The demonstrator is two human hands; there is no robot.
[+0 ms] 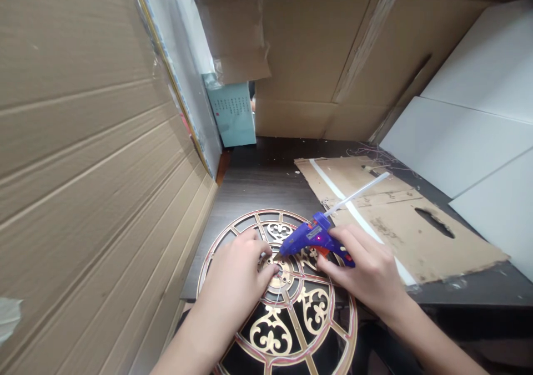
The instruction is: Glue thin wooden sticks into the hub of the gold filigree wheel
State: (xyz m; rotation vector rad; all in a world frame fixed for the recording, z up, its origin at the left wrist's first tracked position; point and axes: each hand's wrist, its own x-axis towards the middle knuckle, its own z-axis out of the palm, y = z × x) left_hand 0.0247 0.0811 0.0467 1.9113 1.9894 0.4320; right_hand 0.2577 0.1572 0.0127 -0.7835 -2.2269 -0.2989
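Observation:
A round gold openwork frame [296,319] with spokes and scroll ornaments lies flat, its near part reaching past the table edge. My right hand [366,264] is closed around a blue hot glue gun [310,236], whose small red light is lit. A translucent glue stick [358,193] juts from the gun's back, and the nozzle points down at the frame's hub. My left hand [244,261] rests over the hub with bent thumb and forefinger close to the nozzle; what they pinch is too small to make out. Thin pinkish lines run along the rings and spokes.
Cardboard walls stand at the left [91,142] and back [300,47]. A flat cardboard sheet [400,219] with a white strip covers the table's right side, thin wires [387,156] behind it. White panels [470,136] close the right. A light-blue box [233,114] stands at the back.

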